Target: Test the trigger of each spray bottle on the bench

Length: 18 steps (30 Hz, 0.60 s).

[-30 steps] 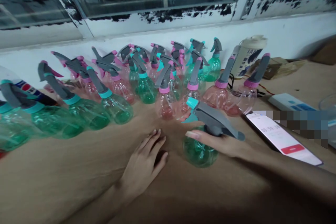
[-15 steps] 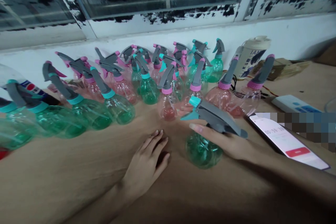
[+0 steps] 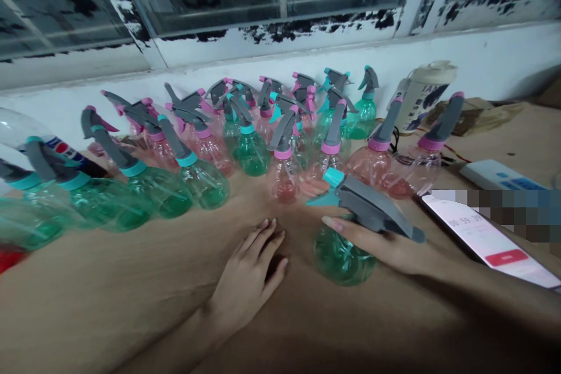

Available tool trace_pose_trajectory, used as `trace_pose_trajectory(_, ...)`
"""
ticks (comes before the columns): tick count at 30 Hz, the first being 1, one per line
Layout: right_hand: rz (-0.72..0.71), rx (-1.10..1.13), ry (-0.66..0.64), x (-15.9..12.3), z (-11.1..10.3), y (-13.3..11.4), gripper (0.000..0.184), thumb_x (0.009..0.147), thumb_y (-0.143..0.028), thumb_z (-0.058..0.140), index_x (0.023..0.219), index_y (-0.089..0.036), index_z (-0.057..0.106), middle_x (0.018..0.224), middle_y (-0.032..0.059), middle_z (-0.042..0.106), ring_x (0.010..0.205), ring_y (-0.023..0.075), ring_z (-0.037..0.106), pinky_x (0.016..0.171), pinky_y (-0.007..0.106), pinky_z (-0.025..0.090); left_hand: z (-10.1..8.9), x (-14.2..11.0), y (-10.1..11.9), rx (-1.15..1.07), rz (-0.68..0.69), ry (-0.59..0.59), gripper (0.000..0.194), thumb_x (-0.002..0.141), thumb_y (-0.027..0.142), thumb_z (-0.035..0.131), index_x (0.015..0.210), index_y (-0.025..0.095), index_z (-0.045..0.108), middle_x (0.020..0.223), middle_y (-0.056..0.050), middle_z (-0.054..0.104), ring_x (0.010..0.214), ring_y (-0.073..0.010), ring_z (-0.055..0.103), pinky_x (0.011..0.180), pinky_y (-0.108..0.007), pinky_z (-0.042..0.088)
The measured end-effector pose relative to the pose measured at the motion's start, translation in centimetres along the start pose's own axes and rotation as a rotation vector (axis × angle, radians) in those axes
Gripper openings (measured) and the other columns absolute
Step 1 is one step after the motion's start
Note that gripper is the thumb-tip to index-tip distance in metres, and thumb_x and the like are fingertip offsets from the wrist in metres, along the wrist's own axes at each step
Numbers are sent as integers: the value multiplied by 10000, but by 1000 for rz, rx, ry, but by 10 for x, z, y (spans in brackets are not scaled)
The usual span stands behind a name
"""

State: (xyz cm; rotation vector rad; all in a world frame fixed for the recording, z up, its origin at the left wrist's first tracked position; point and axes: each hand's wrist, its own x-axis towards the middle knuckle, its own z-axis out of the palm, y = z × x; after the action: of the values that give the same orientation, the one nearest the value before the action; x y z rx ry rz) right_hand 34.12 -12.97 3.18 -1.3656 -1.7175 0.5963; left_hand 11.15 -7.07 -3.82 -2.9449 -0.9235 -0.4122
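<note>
My right hand (image 3: pixel 381 245) is wrapped round the neck of a green spray bottle (image 3: pixel 342 260) with a grey trigger head and a turquoise nozzle and trigger. The thumb lies across the near side, and the other fingertips show behind the trigger. This bottle stands at the front right, its nozzle pointing left. On the brown tabletop (image 3: pixel 131 292) my left hand (image 3: pixel 248 269) rests palm down, fingers stretched out, touching no bottle. Just beyond the hands stands a pink spray bottle (image 3: pixel 284 181), and to the left a green spray bottle (image 3: pixel 204 184).
Several more green and pink spray bottles crowd along the wall. A Pepsi bottle (image 3: pixel 72 152) lies behind them at left. To the right are a phone (image 3: pixel 486 236) showing a timer, a white-and-blue box (image 3: pixel 499 175), a pale lidded cup (image 3: pixel 427 93) and some thin wires.
The view has shifted a little, so everything sits slightly further right and lower. Both hands keep the same pose, and the right hand still holds the green spray bottle.
</note>
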Motion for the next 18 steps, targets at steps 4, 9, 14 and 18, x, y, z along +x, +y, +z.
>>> trace_pose_trajectory(4,-33,33,-2,1,-2,-4,165,864,-300,516,911,-285,673,564,-34,606,515,158,595,512,288,536,-1,0,0,4,0,-11,371,928,297,440,1249,132,524,1366,-135,503,1292,-268,433,1017,-466,437)
trace_pose_trajectory(9,-148,64,45,-2,-2,-4,187,863,-234,511,944,-292,670,864,-11,704,813,171,673,791,323,543,-1,-2,0,-3,-8,-23,371,925,297,456,1255,138,518,1368,-130,501,1295,-261,430,1020,-461,436)
trace_pose_trajectory(14,-149,110,80,-5,0,1,136,822,-376,592,851,-253,641,811,9,681,734,173,656,697,311,544,1,-3,-2,-4,0,-28,386,926,300,456,1271,133,504,1382,-129,486,1296,-262,428,1024,-465,432)
trace_pose_trajectory(18,-144,152,70,-4,0,3,251,805,-479,593,774,-230,608,736,9,641,624,153,621,612,299,534,1,-2,-2,7,0,-37,392,931,304,450,1284,137,491,1395,-122,472,1303,-256,418,1030,-456,429)
